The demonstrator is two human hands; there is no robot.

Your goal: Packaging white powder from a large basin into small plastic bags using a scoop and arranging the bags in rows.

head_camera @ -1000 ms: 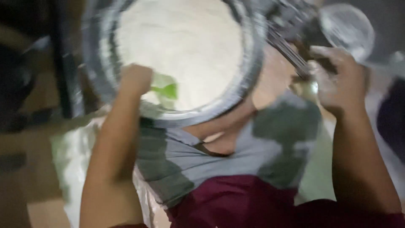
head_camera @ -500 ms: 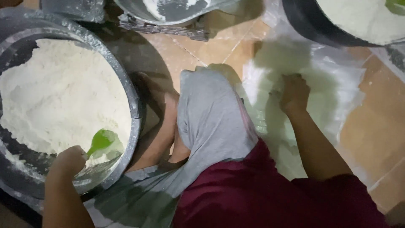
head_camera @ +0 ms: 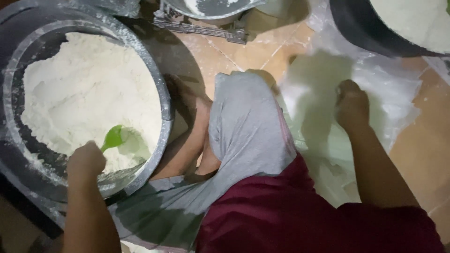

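Note:
My left hand [head_camera: 86,161] is closed around the handle of a green scoop [head_camera: 113,137], whose bowl digs into white flour [head_camera: 89,98] near the front rim of a large dark round basin [head_camera: 161,100]. My right hand [head_camera: 351,105] rests knuckles-down on a stack of clear plastic bags [head_camera: 389,100] lying on the tiled floor; whether its fingers pinch a bag is hidden. My bent knee in grey cloth [head_camera: 243,122] sits between the two hands.
A second dark basin of flour [head_camera: 370,28] stands at the top right. A metal bowl on a scale-like base [head_camera: 206,14] stands at the top centre. Tan floor tiles [head_camera: 422,154], dusted with flour, surround the bags.
The view swung from a basin straight ahead to one at my left. My left hand keeps the green scoop in the flour; my right hand moved from a metal tool down onto the plastic bags.

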